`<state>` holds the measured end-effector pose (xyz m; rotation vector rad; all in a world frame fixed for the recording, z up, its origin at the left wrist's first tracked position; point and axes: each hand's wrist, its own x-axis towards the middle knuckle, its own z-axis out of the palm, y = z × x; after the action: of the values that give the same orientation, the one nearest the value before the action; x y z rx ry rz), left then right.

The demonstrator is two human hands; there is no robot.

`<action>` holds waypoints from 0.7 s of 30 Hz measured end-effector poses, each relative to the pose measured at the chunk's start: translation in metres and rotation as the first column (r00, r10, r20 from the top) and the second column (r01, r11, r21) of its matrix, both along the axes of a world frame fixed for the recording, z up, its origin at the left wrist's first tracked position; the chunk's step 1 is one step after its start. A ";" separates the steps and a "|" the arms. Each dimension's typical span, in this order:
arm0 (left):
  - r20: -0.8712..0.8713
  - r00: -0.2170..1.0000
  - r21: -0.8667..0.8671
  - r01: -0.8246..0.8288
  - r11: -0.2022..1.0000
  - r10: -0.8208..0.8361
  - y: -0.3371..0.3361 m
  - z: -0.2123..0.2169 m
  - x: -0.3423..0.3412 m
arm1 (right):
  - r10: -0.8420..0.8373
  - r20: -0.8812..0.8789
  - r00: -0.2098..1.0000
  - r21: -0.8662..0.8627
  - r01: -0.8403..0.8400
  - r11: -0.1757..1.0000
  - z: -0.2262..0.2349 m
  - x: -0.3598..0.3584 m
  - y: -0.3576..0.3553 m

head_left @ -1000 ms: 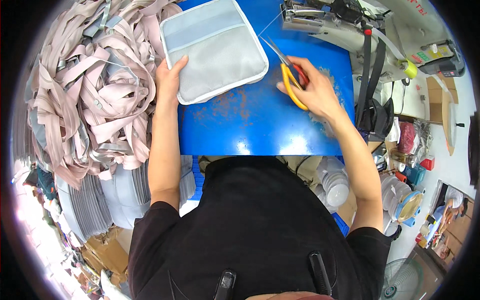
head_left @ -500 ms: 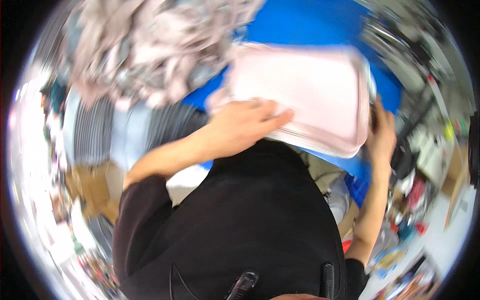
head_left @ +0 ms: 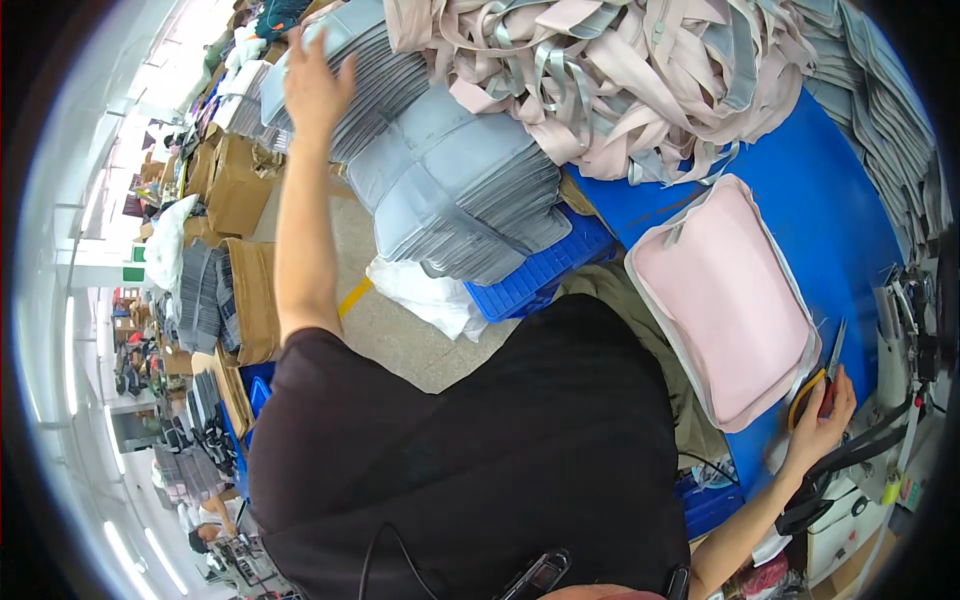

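My left hand point(head_left: 318, 85) is stretched out to the far left with its fingers apart, over or just beside the stacked grey panels point(head_left: 375, 75); whether it touches them I cannot tell. My right hand point(head_left: 824, 415) is closed around the handles of a pair of scissors point(head_left: 836, 350), blades pointing away from me, at the right of the blue table. Beside the scissors lies a pink rectangular fabric piece point(head_left: 725, 300) with rounded corners and a pale edging. It partly overhangs the table's near edge.
Pink and grey fabric strips point(head_left: 640, 80) are heaped at the back of the blue table point(head_left: 850, 220). A tied bundle of grey panels point(head_left: 450, 180) rests by a blue crate point(head_left: 545, 270). Cardboard boxes point(head_left: 240, 185) stand left. Machine parts point(head_left: 905, 330) border the right; another person point(head_left: 210, 520) sits lower left.
My view has swung left. My left hand has come off the pink fabric piece and reached out to the grey stacks. The pink piece now lies on the table, and the scissors show clearly.
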<state>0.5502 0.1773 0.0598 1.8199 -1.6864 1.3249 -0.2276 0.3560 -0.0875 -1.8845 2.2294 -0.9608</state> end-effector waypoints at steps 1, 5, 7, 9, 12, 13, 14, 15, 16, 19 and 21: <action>-0.029 0.993 0.091 -0.114 0.989 0.117 0.004 0.012 0.026 | 0.006 0.027 1.000 0.000 -0.006 1.000 0.002 0.003 -0.007; -0.187 0.901 0.536 -0.239 0.810 0.390 0.007 0.047 0.090 | 0.014 0.164 0.986 -0.021 -0.010 1.000 0.017 0.016 -0.021; -0.248 0.882 0.573 -0.199 0.795 0.400 0.010 0.068 0.109 | 0.026 0.211 0.977 -0.033 -0.019 0.999 0.022 0.022 -0.024; -0.301 0.901 0.323 -0.211 0.922 0.312 0.023 0.083 0.130 | 0.108 0.308 0.945 -0.100 -0.080 0.992 0.024 0.028 -0.025; -0.395 0.911 -0.164 -0.198 0.966 0.120 0.066 0.120 0.046 | 0.180 0.574 0.799 -0.121 -0.134 0.983 0.026 0.048 -0.022; -0.451 0.891 -0.322 -0.107 0.941 -0.053 0.079 0.122 0.005 | 0.194 0.665 0.721 -0.116 -0.157 0.981 0.028 0.055 -0.021; -0.292 0.939 -0.323 0.083 0.943 -0.182 0.091 0.122 -0.031 | 0.185 0.670 0.719 -0.035 -0.218 0.975 0.033 0.061 -0.021; -0.120 0.948 -0.296 0.250 0.922 -0.295 0.104 0.121 -0.065 | 0.258 0.835 0.486 -0.102 -0.324 0.940 0.038 0.069 -0.029; 0.123 0.878 -0.326 0.475 0.817 -0.462 0.100 0.108 -0.102 | 0.293 0.932 0.214 -0.186 -0.411 0.892 0.048 0.082 -0.038; 0.118 0.468 0.035 0.879 0.475 -0.876 0.100 0.038 -0.214 | 0.138 0.826 -0.547 -0.507 -0.612 0.607 0.093 0.112 -0.068; -0.028 0.198 0.348 0.921 0.176 -0.980 0.129 0.005 -0.276 | 0.016 0.961 -0.276 -0.169 -0.540 0.824 0.105 0.127 -0.074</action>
<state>0.2745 0.3068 0.0644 0.2493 -2.5236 0.6209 -0.1001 0.2825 0.0180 -0.6212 0.6507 -1.1215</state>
